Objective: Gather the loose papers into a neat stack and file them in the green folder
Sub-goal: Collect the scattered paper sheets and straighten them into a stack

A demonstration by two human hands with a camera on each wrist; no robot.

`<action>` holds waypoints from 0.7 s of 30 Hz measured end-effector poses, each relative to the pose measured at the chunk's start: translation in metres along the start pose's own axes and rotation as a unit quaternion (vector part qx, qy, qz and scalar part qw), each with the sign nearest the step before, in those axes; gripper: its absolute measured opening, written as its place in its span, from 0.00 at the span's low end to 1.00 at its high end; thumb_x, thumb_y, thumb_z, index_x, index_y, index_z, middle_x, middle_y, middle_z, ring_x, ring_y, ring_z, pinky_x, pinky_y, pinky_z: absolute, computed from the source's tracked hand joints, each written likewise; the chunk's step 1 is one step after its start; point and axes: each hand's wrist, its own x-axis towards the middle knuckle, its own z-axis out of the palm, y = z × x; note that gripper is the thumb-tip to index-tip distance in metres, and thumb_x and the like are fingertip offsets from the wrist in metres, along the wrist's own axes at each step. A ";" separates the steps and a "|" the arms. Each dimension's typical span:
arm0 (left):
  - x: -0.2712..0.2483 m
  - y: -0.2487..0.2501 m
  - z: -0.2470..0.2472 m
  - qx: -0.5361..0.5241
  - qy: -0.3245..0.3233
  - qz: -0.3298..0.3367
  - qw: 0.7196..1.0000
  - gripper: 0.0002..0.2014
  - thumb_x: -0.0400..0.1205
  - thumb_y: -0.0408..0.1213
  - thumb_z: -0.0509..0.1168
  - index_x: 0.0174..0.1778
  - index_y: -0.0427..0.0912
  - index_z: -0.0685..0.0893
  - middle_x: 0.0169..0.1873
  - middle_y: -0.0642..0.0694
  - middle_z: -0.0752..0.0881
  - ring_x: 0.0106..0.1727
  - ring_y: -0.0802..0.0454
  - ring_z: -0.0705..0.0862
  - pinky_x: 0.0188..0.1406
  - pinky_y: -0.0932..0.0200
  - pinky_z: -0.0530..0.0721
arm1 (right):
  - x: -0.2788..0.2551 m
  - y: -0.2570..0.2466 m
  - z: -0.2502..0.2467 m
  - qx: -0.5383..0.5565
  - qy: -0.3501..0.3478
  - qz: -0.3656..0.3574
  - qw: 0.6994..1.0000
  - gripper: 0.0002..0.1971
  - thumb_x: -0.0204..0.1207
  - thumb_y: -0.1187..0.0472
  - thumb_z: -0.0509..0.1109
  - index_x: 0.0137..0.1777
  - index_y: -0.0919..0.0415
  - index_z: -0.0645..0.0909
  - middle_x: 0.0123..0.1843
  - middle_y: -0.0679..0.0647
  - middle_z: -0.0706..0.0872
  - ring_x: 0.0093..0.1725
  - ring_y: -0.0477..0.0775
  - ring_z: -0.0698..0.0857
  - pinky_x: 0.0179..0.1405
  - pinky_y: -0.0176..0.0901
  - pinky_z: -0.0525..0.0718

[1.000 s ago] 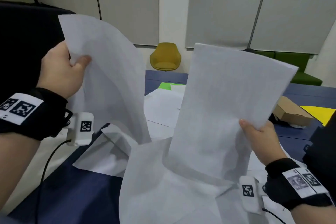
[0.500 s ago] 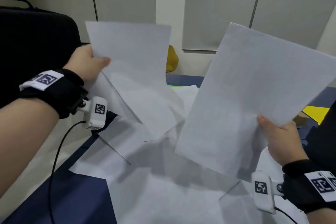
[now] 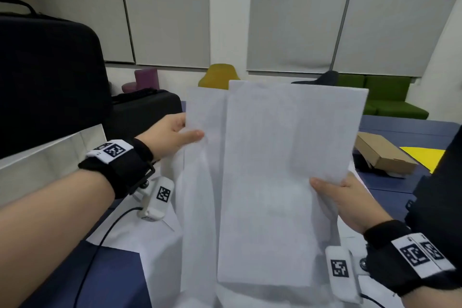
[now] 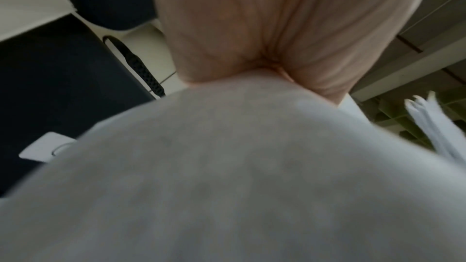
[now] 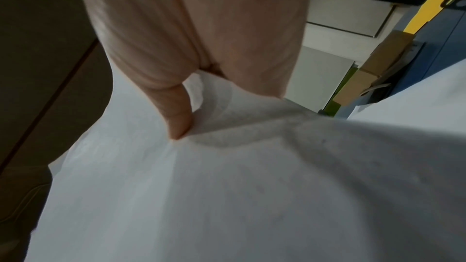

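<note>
Two white sheaves of papers held upright above the table, long axes near vertical: front sheaf overlapping rear sheaf, top edges uneven, the rear one standing out to the left. Right hand at the front sheaf's right edge, low down, thumb over the near face and fingers curled behind, clamped on the paper. Left hand at the rear sheaf's left edge, higher up, thumb pressed on the near face, fingers hidden behind, pinching the paper. Papers thus between the two hands, each sheaf inward of its own grip. Likely step: closing the two sheaves into one and squaring the edges; hinging on the sideways offset, rear sheaf left of the front one, so probably a slide of the left hand's sheaf rightward behind the other. More loose sheets flat below on the blue table. No green folder visible. Farther out: brown cardboard box, yellow sheet, black case at left.
</note>
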 end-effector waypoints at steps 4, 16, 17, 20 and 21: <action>-0.004 0.005 0.018 -0.012 -0.043 0.007 0.999 0.28 0.64 0.60 0.77 0.57 0.48 0.88 0.55 0.49 0.91 0.58 0.49 0.89 0.60 0.52 0.85 | 0.000 0.003 0.016 -0.036 -0.012 0.035 0.999 0.11 0.80 0.68 0.67 0.60 0.58 0.84 0.52 0.52 0.93 0.52 0.55 0.91 0.56 0.49 0.88; -0.007 -0.005 0.001 0.135 -0.079 -0.072 0.985 0.10 0.73 0.33 0.78 0.47 0.43 0.85 0.37 0.50 0.91 0.36 0.53 0.88 0.35 0.61 0.81 | 0.000 0.008 0.011 -0.029 0.136 0.044 0.989 0.13 0.81 0.69 0.67 0.64 0.62 0.80 0.54 0.54 0.90 0.54 0.56 0.88 0.62 0.55 0.83; -0.007 -0.010 -0.001 0.121 -0.054 -0.074 0.988 0.09 0.74 0.32 0.77 0.46 0.42 0.85 0.33 0.51 0.90 0.33 0.55 0.87 0.34 0.61 0.80 | 0.000 0.009 0.009 -0.024 0.140 0.047 0.989 0.13 0.80 0.69 0.67 0.63 0.61 0.81 0.54 0.55 0.90 0.55 0.57 0.88 0.63 0.57 0.83; -0.006 -0.020 0.002 0.041 0.033 -0.075 0.996 0.05 0.78 0.29 0.73 0.47 0.38 0.84 0.32 0.49 0.90 0.32 0.55 0.86 0.38 0.58 0.82 | -0.002 0.010 0.009 -0.028 0.121 0.052 0.991 0.12 0.80 0.69 0.68 0.62 0.61 0.83 0.54 0.56 0.91 0.55 0.58 0.89 0.62 0.57 0.84; -0.006 -0.022 0.004 0.011 0.060 -0.071 0.996 0.04 0.79 0.29 0.71 0.48 0.38 0.84 0.34 0.48 0.91 0.35 0.53 0.86 0.40 0.56 0.83 | -0.002 0.009 0.009 -0.035 0.110 0.054 0.992 0.12 0.80 0.68 0.68 0.62 0.61 0.83 0.54 0.55 0.92 0.54 0.58 0.90 0.60 0.56 0.85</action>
